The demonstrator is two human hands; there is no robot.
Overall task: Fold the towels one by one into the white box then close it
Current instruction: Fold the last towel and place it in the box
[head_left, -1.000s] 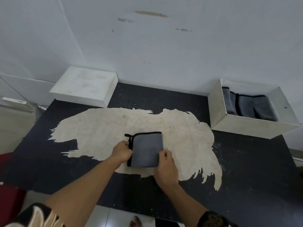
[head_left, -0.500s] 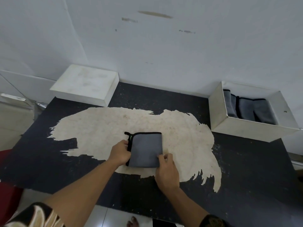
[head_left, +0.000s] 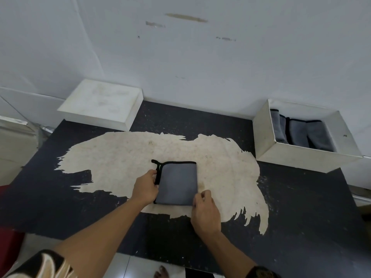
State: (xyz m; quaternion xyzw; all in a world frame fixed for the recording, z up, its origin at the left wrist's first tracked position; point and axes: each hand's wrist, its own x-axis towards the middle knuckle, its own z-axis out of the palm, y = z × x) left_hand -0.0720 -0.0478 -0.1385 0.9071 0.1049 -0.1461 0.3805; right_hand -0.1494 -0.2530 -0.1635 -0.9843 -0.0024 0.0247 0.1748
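Middle of the dark worktop (head_left: 301, 207): folded grey black-trimmed towel (head_left: 177, 181), well apart from the open white box (head_left: 301, 157) at the back right corner.
Left hand (head_left: 145, 186): pinches the towel's left hem.
Right hand (head_left: 204, 211): slid off the top to the near corner, gripping it.
Meaning: fold looks done; boxing likely next.

A folded towel (head_left: 176, 183) is seen in grey, edged in black. The white box (head_left: 265, 135) and lid (head_left: 100, 101) are finished in white. The tabletop (head_left: 301, 207) is coloured black, broken by a beige patch (head_left: 120, 157).
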